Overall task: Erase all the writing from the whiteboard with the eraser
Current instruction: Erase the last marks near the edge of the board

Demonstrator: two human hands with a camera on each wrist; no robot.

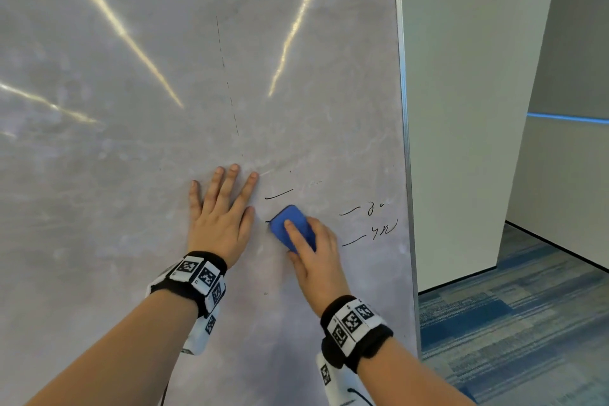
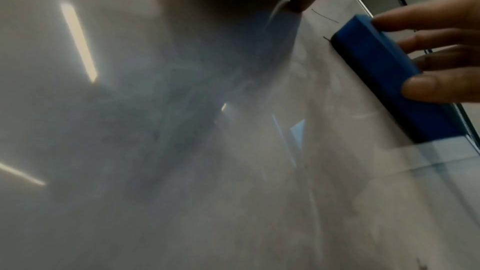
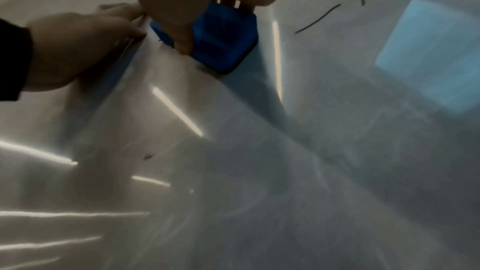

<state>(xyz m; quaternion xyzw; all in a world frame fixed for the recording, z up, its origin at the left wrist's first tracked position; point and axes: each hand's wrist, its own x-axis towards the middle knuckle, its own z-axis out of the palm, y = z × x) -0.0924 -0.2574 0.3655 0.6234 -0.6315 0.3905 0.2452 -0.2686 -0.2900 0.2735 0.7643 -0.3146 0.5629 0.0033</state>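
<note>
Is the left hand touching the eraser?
Apart. The head view shows bare whiteboard between the left hand and the eraser.

Office interior: wall-mounted whiteboard [image 1: 197,76], blue patterned carpet tiles [image 1: 514,316], plain white partition walls [image 1: 461,109].

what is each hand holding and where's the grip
The right hand holds the blue eraser by its back and long sides. The left hand holds nothing, flat on the whiteboard.

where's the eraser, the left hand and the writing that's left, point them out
eraser [image 1: 287,222], head view, its blue back
left hand [image 1: 219,219], head view, back of the hand
writing [image 1: 382,230], head view, lower scribble
</note>
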